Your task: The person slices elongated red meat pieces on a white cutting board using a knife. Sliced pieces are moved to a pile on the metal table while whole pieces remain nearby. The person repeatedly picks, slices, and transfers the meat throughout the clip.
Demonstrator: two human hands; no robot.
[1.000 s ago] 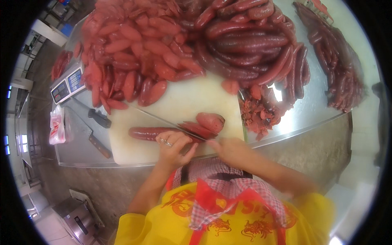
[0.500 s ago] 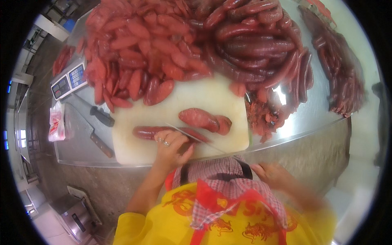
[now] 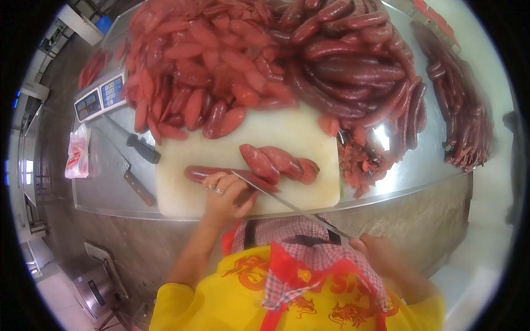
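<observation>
A dark red sausage lies across the white cutting board. My left hand, with rings on a finger, is closed over the sausage and presses it to the board. In my right hand, low at the right beyond the table edge, is a long thin knife; its handle is mostly hidden in the fist. The blade slants up to the left, its tip at the sausage beside my left fingers. Just behind it, several slanted sausage slices overlap on the board.
A large heap of cut slices and a pile of whole sausages cover the far side. Scraps lie right of the board, more sausages at far right. Left are a scale, two knives and a plastic packet.
Another slice now lies at the left of the cut pieces behind the blade. My right hand has drawn slightly back and right, and the knife shows more clearly. The left hand keeps its hold.
</observation>
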